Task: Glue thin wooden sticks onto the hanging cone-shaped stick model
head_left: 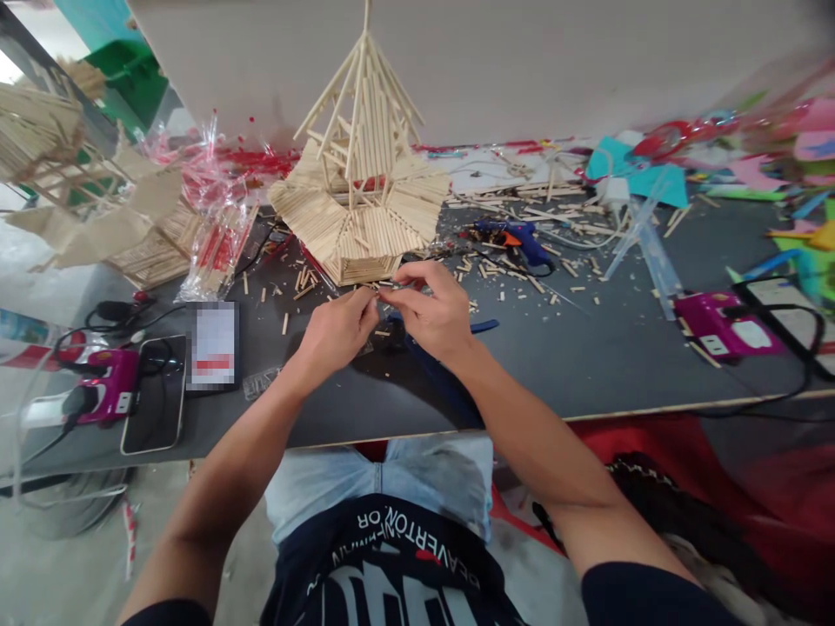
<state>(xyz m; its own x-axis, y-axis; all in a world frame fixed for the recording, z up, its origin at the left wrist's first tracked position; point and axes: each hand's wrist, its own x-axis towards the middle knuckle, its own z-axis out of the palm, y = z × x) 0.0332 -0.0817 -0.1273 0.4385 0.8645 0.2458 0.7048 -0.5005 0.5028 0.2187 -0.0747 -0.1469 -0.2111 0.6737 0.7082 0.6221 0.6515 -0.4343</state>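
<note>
My left hand (340, 329) and my right hand (431, 311) meet over the dark tabletop, just in front of a pagoda-like model (371, 226) built of thin wooden sticks. Thumb and fingers are pinched together on both sides, with the fingertips nearly touching. Something small, perhaps a short stick, is between them, too hidden to make out. The model stands upright, with a pointed roof and fanned stick panels round its base. Under my right hand lies a dark blue item (450, 382), partly covered by the wrist.
Behind my right hand lies a blue glue gun (525, 242) among scattered stick pieces. At left are a phone (154, 396), a purple power strip (112, 387), wrapped sticks (218, 248) and another stick model (140, 217). A second power strip (731, 326) sits right, near coloured paper (656, 183).
</note>
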